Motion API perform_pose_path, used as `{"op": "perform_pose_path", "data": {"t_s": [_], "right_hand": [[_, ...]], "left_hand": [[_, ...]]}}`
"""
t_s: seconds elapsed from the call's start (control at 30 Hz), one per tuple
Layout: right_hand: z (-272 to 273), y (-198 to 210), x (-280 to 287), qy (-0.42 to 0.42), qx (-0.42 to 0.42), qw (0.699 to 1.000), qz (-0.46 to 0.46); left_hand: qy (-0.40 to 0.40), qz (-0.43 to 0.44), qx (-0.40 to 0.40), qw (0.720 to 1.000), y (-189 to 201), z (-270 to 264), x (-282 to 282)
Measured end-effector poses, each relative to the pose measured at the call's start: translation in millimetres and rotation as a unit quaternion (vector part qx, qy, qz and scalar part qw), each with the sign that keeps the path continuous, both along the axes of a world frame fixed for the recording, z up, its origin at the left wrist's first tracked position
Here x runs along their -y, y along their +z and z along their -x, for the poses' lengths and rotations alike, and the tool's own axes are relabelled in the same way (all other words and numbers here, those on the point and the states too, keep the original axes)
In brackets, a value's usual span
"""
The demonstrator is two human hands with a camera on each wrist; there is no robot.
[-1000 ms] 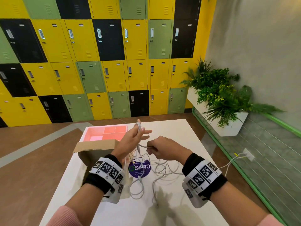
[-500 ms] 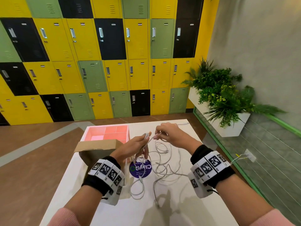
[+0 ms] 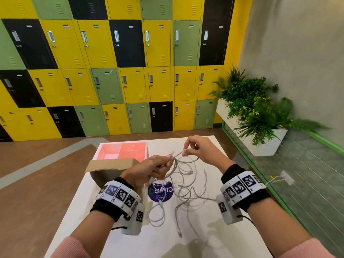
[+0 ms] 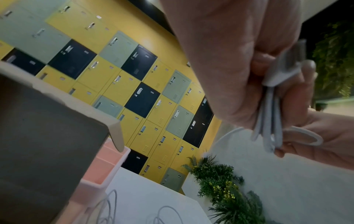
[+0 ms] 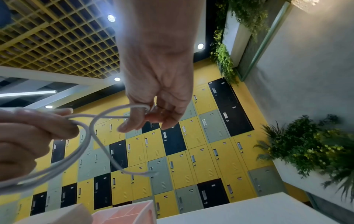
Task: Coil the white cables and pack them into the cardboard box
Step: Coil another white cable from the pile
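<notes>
- Above the middle of the white table [image 3: 214, 239], the left hand [image 3: 149, 170] has its fingers curled tight round a small bunch of loops of one white cable [image 3: 175, 164]; the right hand [image 3: 201, 149], at about 2 o'clock from the left hand, pinches the same cable between thumb and fingers, making the next loop.
- The rest of the white cables [image 3: 186, 198] lie in a messy pile on the table, at 6 o'clock from the hands, partly over a round purple sticker [image 3: 161, 192].
- The cardboard box [image 3: 109, 168] sits open at 9 o'clock from the left hand; a pink tray [image 3: 122, 149] is just behind it, at 12 o'clock.
- I think the loops could slip and spring open if the left hand lets go a little; cable is bouncy.
- I think the hanging part could catch on the pile and drag other cables up; that would make a knot.
- The plug end could snag in a loop; I cannot tell where that end is.
- The coil could miss the box if a flap is in the way.
</notes>
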State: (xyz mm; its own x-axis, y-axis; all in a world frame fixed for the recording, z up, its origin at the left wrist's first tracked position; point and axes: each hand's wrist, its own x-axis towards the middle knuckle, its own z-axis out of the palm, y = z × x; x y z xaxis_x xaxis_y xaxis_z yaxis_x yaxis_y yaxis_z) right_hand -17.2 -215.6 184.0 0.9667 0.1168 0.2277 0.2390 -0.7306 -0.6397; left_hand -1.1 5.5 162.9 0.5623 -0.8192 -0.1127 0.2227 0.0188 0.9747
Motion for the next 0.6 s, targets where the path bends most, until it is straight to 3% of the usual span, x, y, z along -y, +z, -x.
{"op": "perform_pose_path", "data": {"t_s": [0.27, 0.43, 0.6], "right_hand": [[-5.1, -12.5, 5.7, -0.118, 0.037, 0.992, 0.001], [3.6, -9.5, -0.9, -0.045, -0.023, 0.982, -0.184], [10.3, -27.9, -13.9, -0.026, -0.024, 0.978, -0.206]], "left_hand": [[0.002, 0.053, -0.038, 0.998, -0.3, -1.9, -1.8], [0.074, 0.126, -0.047, 0.988, 4.7, -4.4, -2.9], [0.157, 0.189, -0.067, 0.967, 4.8, -8.4, -2.4]]}}
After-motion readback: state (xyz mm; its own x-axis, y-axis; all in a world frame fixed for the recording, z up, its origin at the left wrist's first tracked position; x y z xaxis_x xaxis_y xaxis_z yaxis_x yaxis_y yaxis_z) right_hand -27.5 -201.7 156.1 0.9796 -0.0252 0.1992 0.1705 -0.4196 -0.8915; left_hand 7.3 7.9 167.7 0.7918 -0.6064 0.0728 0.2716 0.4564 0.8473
